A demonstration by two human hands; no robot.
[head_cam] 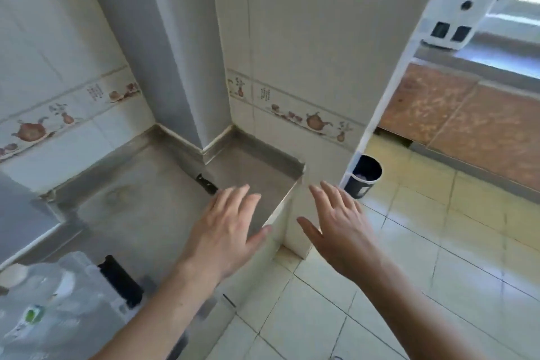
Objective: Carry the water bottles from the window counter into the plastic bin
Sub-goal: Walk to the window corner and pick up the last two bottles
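Both hands are reaching forward with the palms facing down, and neither one is holding anything. The left hand [226,229] is hanging over the right end of the grey tabletop [140,213], with its fingers [233,199] straight and a little spread and the thumb pointing to the right. The right hand [339,228] is floating just beside it, over the tiled floor [409,272], with its fingers also straight and slightly apart. The two hands are not touching each other.

A clear plastic bin [58,301] is sitting at the lower left, on the near part of the tabletop, with a black latch [121,280] on its side. Inside the bin something with a green and white label [30,316] is showing, but the picture is blurred there and I cannot tell if it is a bottle.

A knife with a black handle [207,183] is lying on the tabletop, close to the left fingers. A dark waste bucket [363,177] is standing on the floor behind the tiled wall corner [306,67]. At the upper right, a white appliance [450,20] is standing on the window counter [467,58], well apart from the hands.
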